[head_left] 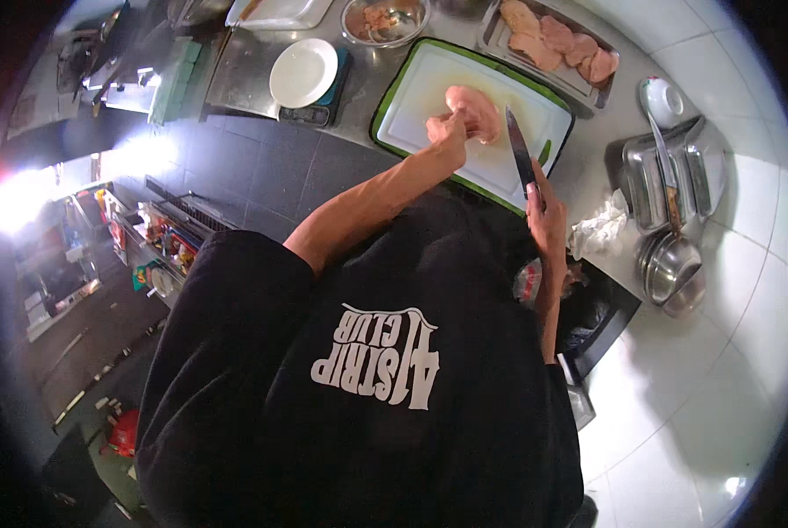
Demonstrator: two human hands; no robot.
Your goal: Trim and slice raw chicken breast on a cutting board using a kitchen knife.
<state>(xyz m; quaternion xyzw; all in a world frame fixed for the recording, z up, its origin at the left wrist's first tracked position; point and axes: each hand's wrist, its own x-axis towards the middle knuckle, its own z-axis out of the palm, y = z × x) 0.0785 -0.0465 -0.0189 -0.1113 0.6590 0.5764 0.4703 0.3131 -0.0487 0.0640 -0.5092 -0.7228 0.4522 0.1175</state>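
Observation:
A raw chicken breast (474,107) lies on the white cutting board (412,101) with a green edge. My left hand (449,130) is at the near left end of the meat, its fingers closed on it. My right hand (545,214) grips the handle of a kitchen knife (519,145). The dark blade points away from me, just right of the chicken and apart from it.
A metal tray (491,37) of several chicken breasts sits behind the board. Left are a white plate (304,72) on a scale (322,114) and a steel bowl (352,26) of meat bits. Right are crumpled paper (601,224), another knife (661,150) across trays, and stacked bowls (671,268).

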